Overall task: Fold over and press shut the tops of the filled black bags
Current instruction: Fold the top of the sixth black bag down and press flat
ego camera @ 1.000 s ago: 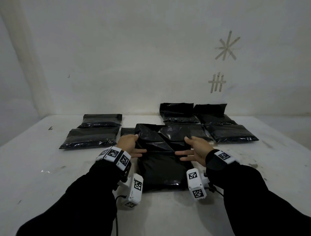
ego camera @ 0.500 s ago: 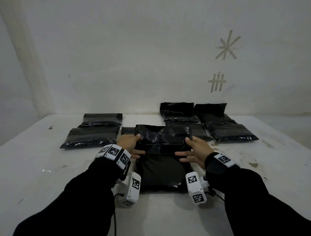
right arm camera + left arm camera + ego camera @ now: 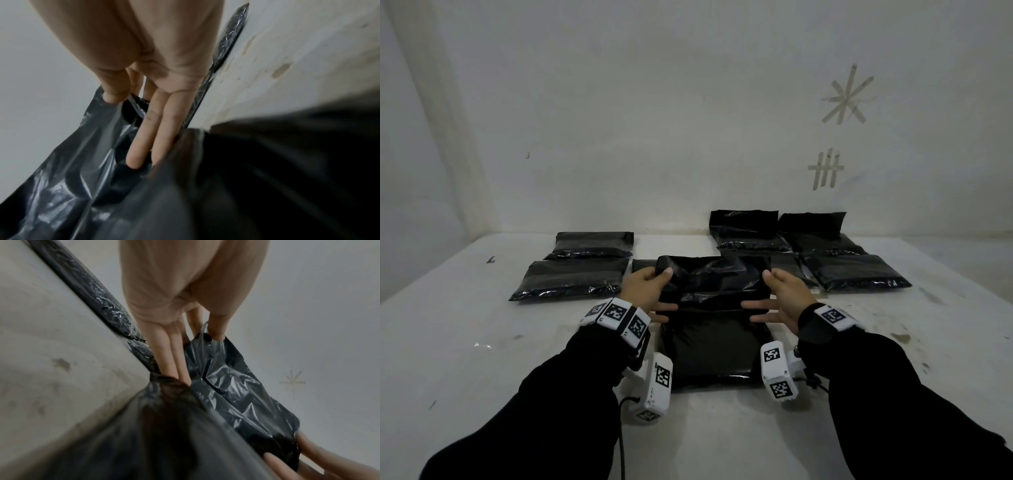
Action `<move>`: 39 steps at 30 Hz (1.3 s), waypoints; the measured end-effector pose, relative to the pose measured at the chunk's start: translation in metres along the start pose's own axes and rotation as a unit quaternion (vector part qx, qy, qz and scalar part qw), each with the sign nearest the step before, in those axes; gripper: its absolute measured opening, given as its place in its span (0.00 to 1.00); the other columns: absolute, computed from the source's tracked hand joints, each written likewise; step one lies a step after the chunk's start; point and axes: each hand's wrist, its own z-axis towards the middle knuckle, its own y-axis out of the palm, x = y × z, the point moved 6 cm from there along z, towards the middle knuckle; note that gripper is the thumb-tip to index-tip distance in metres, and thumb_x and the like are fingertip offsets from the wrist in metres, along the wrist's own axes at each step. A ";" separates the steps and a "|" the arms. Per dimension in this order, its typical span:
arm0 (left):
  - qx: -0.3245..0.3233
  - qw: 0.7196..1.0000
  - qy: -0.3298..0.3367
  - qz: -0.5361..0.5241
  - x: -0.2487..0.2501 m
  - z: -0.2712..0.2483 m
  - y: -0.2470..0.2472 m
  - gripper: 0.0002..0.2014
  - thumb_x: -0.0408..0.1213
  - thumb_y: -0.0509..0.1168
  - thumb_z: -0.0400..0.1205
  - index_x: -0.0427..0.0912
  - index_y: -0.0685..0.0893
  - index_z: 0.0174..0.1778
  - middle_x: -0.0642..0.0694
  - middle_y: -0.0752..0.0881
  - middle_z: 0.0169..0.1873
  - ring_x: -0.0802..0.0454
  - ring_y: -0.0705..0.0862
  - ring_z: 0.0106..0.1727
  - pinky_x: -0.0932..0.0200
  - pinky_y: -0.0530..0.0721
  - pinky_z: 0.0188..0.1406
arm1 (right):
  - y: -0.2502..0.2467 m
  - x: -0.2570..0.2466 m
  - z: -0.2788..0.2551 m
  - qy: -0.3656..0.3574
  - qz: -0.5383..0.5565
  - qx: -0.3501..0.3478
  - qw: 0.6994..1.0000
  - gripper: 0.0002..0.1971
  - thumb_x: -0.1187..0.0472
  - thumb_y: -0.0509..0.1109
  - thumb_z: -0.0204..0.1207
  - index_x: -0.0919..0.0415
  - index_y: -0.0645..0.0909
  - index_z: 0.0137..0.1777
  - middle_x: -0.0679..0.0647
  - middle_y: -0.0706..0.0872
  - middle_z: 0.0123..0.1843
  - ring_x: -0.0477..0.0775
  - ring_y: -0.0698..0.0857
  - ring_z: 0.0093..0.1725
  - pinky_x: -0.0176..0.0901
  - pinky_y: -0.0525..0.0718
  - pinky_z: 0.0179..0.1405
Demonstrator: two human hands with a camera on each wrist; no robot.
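Note:
A filled black bag point(image 3: 710, 346) lies on the white table point(image 3: 465, 359) in front of me, its loose top flap point(image 3: 714, 274) lifted and bent toward me. My left hand point(image 3: 650, 291) pinches the flap's left corner between thumb and fingers. My right hand point(image 3: 779, 294) pinches the right corner the same way. In the left wrist view the thumb presses the crinkled flap point(image 3: 232, 386) while two fingers lie along the bag. The right wrist view shows the flap point(image 3: 86, 154) held under the thumb, fingers stretched over the bag's body point(image 3: 246, 186).
Two flat black bags point(image 3: 571, 279) lie at the left, one behind the other point(image 3: 594, 244). Several more black bags point(image 3: 856, 274) sit at the back right, two with tops standing against the wall point(image 3: 743, 221). Tape marks point(image 3: 847, 96) are on the wall.
Both hands have drawn the bag's top flap up and toward me, so the fold is tighter and the flap stands narrower than a second ago.

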 end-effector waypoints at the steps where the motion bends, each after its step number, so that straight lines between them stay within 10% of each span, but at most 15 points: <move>1: 0.001 1.000 -0.001 -0.002 0.000 0.000 0.000 0.08 0.44 0.61 0.85 0.47 0.77 0.56 0.45 0.79 0.65 0.41 0.86 0.37 0.44 0.85 0.41 | 0.001 0.000 0.001 0.001 -0.005 -0.005 1.000 0.08 0.57 0.57 0.86 0.62 0.73 0.53 0.56 0.78 0.58 0.63 0.89 0.45 0.67 0.85 0.47; 7: 0.006 0.999 -0.008 -0.032 -0.002 -0.003 -0.002 0.15 0.45 0.57 0.87 0.44 0.75 0.67 0.42 0.76 0.69 0.33 0.86 0.48 0.41 0.84 0.44 | -0.001 0.001 0.004 0.000 -0.016 -0.003 1.000 0.15 0.58 0.56 0.86 0.57 0.64 0.36 0.60 0.80 0.60 0.63 0.89 0.47 0.67 0.84 0.45; 14: 0.001 0.999 -0.011 -0.034 -0.002 -0.002 -0.002 0.16 0.46 0.57 0.87 0.45 0.76 0.68 0.43 0.74 0.73 0.33 0.86 0.50 0.40 0.85 0.46 | 0.001 0.000 0.010 0.001 -0.008 -0.019 1.000 0.17 0.54 0.59 0.85 0.62 0.74 0.68 0.56 0.73 0.74 0.64 0.90 0.49 0.59 0.88 0.37; 23: -0.005 0.997 -0.030 -0.068 -0.005 0.004 -0.006 0.23 0.49 0.58 0.85 0.45 0.70 0.76 0.40 0.74 0.73 0.39 0.88 0.43 0.45 0.85 0.35 | -0.001 0.003 0.009 0.010 0.031 -0.020 0.999 0.18 0.51 0.56 0.86 0.59 0.72 0.70 0.57 0.73 0.75 0.67 0.90 0.48 0.60 0.88 0.36; 29: -0.003 0.998 -0.025 -0.058 -0.005 0.004 -0.005 0.23 0.49 0.61 0.84 0.44 0.72 0.75 0.41 0.72 0.75 0.33 0.87 0.53 0.42 0.85 0.42 | 0.000 0.000 0.004 0.007 0.025 -0.025 0.999 0.11 0.55 0.57 0.86 0.59 0.77 0.57 0.48 0.81 0.53 0.67 0.88 0.50 0.69 0.84 0.50; 39: -0.003 0.998 -0.022 -0.066 -0.007 0.008 -0.005 0.24 0.50 0.58 0.85 0.44 0.70 0.75 0.40 0.75 0.73 0.39 0.89 0.43 0.46 0.86 0.36 | -0.002 0.005 0.007 0.014 0.046 -0.016 0.999 0.19 0.50 0.57 0.85 0.57 0.70 0.72 0.57 0.71 0.76 0.67 0.90 0.48 0.63 0.88 0.40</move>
